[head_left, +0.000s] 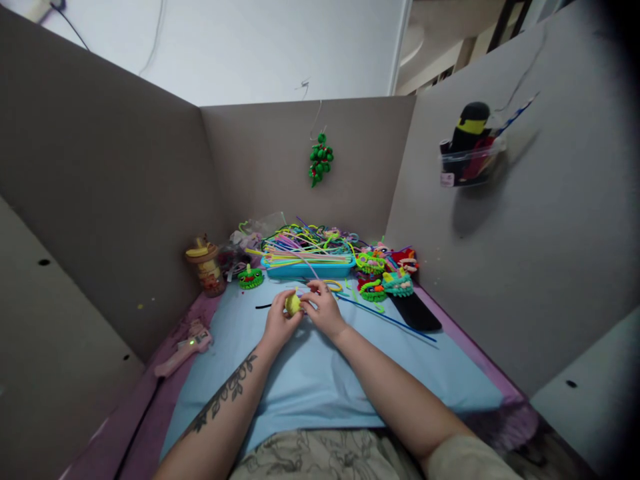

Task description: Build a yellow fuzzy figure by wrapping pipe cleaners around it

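My left hand is closed around a small yellow fuzzy ball, held just above the light blue mat. My right hand pinches at the ball's right side, fingers curled against it. A yellow pipe cleaner curls just beyond my right fingers. Both hands meet at the mat's far middle, in front of a blue tray heaped with coloured pipe cleaners.
A pink glue gun lies at the left. A jar with a yellow lid stands at back left. Finished fuzzy pieces and a black case sit at right. A long blue pipe cleaner crosses the mat. Cardboard walls surround everything.
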The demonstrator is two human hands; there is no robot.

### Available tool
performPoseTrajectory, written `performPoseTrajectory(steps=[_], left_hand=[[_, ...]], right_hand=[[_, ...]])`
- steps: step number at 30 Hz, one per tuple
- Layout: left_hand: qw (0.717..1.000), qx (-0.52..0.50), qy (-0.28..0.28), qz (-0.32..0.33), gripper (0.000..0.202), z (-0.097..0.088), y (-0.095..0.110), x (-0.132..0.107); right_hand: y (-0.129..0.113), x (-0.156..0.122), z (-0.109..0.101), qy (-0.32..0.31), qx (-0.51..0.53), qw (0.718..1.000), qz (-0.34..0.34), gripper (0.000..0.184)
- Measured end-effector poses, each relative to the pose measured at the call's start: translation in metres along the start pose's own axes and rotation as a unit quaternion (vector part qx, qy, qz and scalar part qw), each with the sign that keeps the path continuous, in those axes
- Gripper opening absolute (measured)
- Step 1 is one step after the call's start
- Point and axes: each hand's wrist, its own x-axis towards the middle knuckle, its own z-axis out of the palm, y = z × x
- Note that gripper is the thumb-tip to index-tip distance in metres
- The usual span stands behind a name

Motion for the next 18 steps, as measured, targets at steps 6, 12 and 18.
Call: performPoseTrajectory(steps=[6, 12, 18], left_hand=[[0.999, 0.016, -0.021, 0.034, 0.048, -0.001, -0.004, 0.0], [0.999, -0.022, -0.035, 0.024, 0.05, -0.001, 0.0, 0.001], [0.992, -0.121, -0.025, -0.038, 0.066, -0.003, 0.008, 0.002]], right_hand=[[0.0, 0.002, -0.003, -0.038, 0.018, 0.999, 0.005, 0.01], [0.004, 0.001, 0.001, -0.053, 0.062, 0.996, 0.021, 0.011], [0.018, 0.005, 0.004, -0.003, 0.187, 0.969, 0.158, 0.011]])
